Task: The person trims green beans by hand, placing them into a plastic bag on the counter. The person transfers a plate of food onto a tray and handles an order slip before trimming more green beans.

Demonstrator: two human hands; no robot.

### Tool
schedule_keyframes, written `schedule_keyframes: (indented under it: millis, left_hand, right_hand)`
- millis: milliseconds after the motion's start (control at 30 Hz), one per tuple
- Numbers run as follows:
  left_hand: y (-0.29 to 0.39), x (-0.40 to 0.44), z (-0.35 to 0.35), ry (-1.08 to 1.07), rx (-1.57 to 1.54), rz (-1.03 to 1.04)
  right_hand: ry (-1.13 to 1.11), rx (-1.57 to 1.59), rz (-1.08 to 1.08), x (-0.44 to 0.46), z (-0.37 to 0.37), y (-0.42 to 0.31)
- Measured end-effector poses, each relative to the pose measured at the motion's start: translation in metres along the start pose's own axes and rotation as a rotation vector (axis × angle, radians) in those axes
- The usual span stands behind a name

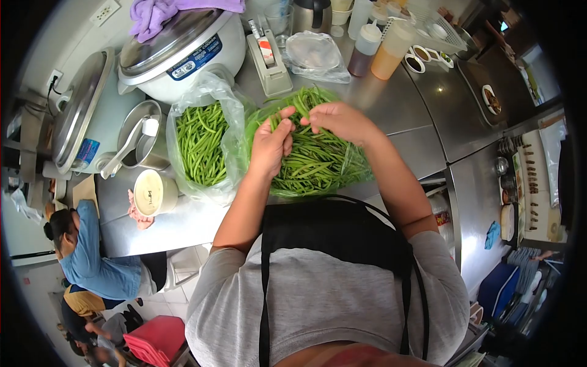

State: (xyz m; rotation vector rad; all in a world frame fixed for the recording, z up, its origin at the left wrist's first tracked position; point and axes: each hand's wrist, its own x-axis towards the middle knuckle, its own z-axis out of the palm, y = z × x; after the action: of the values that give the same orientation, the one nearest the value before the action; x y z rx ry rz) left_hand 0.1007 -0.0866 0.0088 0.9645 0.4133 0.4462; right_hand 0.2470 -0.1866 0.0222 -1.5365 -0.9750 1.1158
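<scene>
Both my hands are over a green plastic bag point(359, 165) filled with long green beans point(309, 165). My left hand point(271, 144) is closed, with short green bean pieces between thumb and fingers. My right hand point(339, 121) pinches green beans near the left fingertips; how many is hard to make out. Beside my left hand stands a clear plastic bag point(230, 137) holding cut green bean pieces point(200, 144).
A rice cooker point(183, 67), a second large cooker point(101, 116), a metal pot with a ladle point(137, 131) and a tub point(154, 193) stand left. Behind are a tape dispenser point(269, 64) and sauce bottles point(391, 49). A person in blue point(101, 257) is at lower left.
</scene>
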Motion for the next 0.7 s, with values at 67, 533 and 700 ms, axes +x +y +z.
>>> schedule_keyframes:
  millis: [67,533,700]
  left_hand:
    - [-0.001,0.003,0.006,-0.046,0.043,0.005]
    - [-0.006,-0.008,0.021,-0.068,-0.386,0.138]
    - [-0.005,-0.004,0.006,-0.222,-0.628,0.008]
  right_hand:
    - [-0.073,-0.017,0.002,-0.004,0.005,0.003]
    - [0.128,-0.009,-0.123,-0.019,0.035,0.028]
    - [0.104,-0.199,-0.366,-0.029,0.056,0.027]
